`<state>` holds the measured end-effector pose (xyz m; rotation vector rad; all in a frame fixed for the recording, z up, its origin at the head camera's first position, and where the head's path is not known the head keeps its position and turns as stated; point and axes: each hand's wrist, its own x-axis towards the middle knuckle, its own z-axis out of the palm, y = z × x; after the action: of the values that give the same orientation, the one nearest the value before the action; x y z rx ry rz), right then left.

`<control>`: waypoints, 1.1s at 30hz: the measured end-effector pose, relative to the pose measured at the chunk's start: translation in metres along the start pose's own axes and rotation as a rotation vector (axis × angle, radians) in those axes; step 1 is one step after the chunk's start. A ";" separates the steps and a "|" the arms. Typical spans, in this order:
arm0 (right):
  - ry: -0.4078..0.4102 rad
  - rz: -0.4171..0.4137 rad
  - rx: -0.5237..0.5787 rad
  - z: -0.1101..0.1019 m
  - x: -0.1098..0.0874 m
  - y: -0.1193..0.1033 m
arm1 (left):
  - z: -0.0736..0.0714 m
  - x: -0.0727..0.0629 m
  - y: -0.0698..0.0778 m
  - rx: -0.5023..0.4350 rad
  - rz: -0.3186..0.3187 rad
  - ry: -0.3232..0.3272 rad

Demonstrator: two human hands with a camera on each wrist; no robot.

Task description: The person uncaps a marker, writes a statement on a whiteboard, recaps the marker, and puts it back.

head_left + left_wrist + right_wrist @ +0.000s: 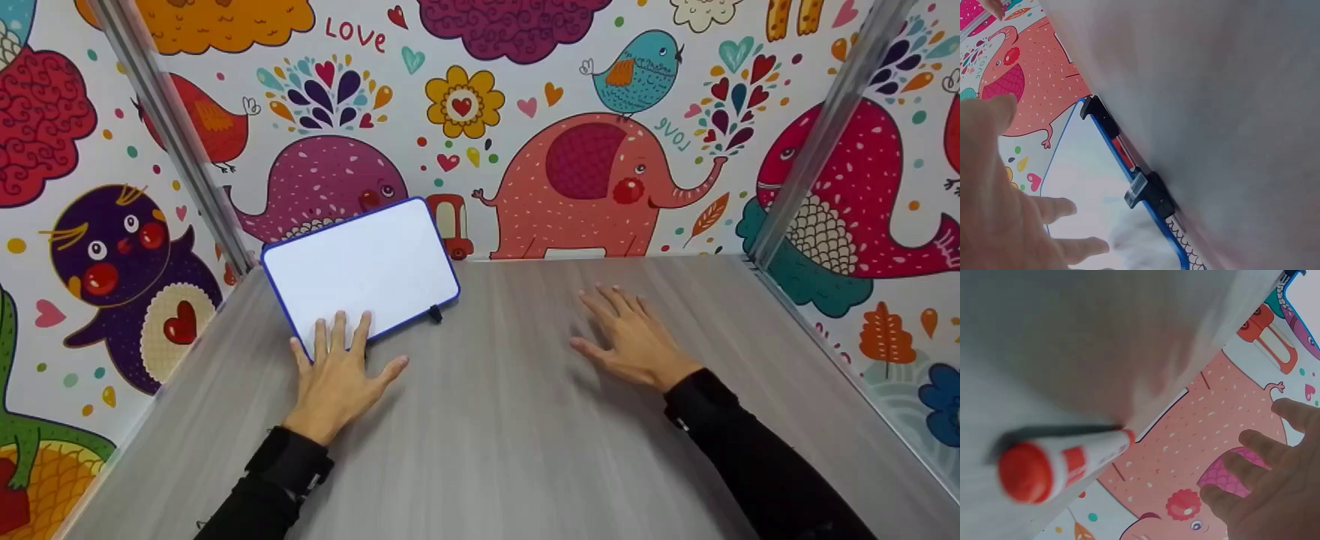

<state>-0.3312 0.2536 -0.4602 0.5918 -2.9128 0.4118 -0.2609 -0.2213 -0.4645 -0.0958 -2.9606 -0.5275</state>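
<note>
A small whiteboard [360, 262] with a blue frame stands tilted against the back wall, at left. Two black clip feet [1151, 194] sit on its lower edge. My left hand [337, 390], fingers straight and spread, overlaps the board's lower left part in the head view. Whether its fingertips touch the board, I cannot tell. Over the table at right is my right hand [634, 337], its fingers extended and holding nothing. Near that hand, a white marker [1081, 458] with red ends lies on the table in the right wrist view; the head view does not show it.
The grey wood-grain table [480, 420] ends at a back wall [517, 75] printed with cartoon animals. Similar printed panels rise left and right. Metal posts [832, 142] mark the two back corners. Black sleeves cover both arms.
</note>
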 end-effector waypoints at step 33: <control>0.033 -0.211 0.137 0.026 0.073 -0.088 | 0.004 0.001 0.014 0.020 0.003 0.273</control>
<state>-0.3649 0.1418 -0.4502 0.8931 -2.7684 0.5893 -0.2614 -0.2071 -0.4634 -0.0235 -2.6989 -0.4683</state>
